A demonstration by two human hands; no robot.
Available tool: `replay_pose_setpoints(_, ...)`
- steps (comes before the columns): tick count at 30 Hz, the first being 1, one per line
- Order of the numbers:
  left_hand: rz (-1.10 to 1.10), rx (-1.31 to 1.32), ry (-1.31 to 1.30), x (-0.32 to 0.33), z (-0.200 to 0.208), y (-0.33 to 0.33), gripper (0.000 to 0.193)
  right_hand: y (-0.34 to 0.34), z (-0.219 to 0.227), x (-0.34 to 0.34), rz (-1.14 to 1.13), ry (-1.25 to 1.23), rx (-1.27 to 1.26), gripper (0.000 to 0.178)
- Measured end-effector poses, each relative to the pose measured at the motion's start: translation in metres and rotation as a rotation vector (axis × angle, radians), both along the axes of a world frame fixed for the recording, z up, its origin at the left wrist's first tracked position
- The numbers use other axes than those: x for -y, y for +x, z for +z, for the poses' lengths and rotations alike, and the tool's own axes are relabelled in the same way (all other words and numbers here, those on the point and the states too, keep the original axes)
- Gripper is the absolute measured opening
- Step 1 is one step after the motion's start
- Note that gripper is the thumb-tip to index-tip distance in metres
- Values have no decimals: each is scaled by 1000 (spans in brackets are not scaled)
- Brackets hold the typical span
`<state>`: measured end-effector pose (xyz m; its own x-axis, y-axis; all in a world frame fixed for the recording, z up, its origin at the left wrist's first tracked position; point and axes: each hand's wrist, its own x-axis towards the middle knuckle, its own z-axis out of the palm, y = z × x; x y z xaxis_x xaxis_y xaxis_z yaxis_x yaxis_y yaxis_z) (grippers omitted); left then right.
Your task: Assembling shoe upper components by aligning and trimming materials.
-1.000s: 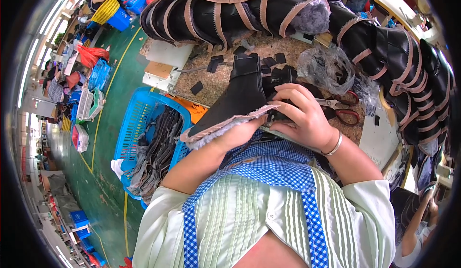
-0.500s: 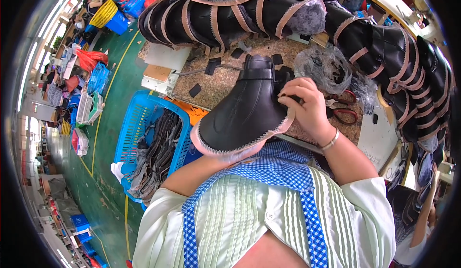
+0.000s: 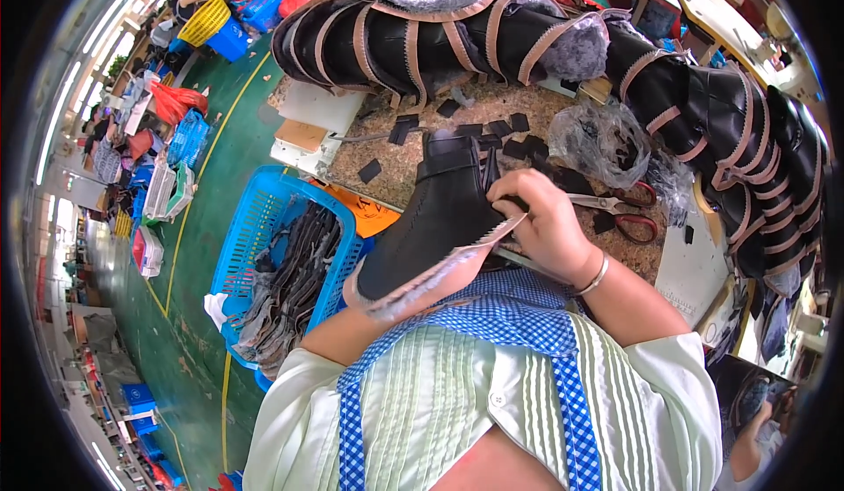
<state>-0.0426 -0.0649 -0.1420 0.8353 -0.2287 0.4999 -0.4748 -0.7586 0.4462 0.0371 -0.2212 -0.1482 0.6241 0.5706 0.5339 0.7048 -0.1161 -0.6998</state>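
Observation:
A black boot upper (image 3: 431, 218) with a pale pink zigzag-cut edge and grey fuzzy lining is held tilted in front of me. Supporting it from beneath is my left hand (image 3: 463, 271), closed against its lower edge, most of its fingers hidden by the upper. My right hand (image 3: 549, 223) pinches the upper's right side edge between thumb and bent fingers. Something small and dark shows at those fingertips; I cannot make out what. Just right of that hand lie scissors (image 3: 635, 225) with dark red handles. Small black patches (image 3: 370, 171) are scattered on the speckled tabletop (image 3: 352, 144).
A blue basket (image 3: 230, 271) filled with dark fuzzy-lined pieces stands left of the table. Rows of finished-looking black uppers (image 3: 378, 47) line the far side and the right (image 3: 738, 130). A clear plastic bag (image 3: 602, 144) sits behind the scissors. Another person's arm (image 3: 747, 447) shows at lower right.
The boot upper has turned and tipped, showing more of its lined lower edge and a narrower outer face. My right hand has moved slightly left and down with its edge.

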Motion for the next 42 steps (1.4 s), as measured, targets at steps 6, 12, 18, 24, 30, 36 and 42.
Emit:
replay_pose_setpoints(6,-80,-386,-350,12,42,-13,69,54,1,0,-265,437,-634,6)
replay_pose_setpoints(12,-345,-467,-95,-6,59,-22,57,60,14,29,326,293,-902,25)
replay_pose_setpoints(18,-648,-602,197,-45,80,-44,43,43,42,45,509,222,-652,7)
replay_pose_setpoints(24,-824,-667,-290,-88,156,-49,26,42,71,51,574,182,-643,9)
replay_pose_setpoints(30,-251,-317,-109,-52,128,6,56,36,88,32,663,18,-313,11)
replay_pose_setpoints(36,-351,-418,-255,-50,112,15,53,31,86,41,585,9,-436,10)
replay_pose_setpoints(42,-315,-378,-359,-46,112,11,46,33,82,40,582,-12,-453,10)
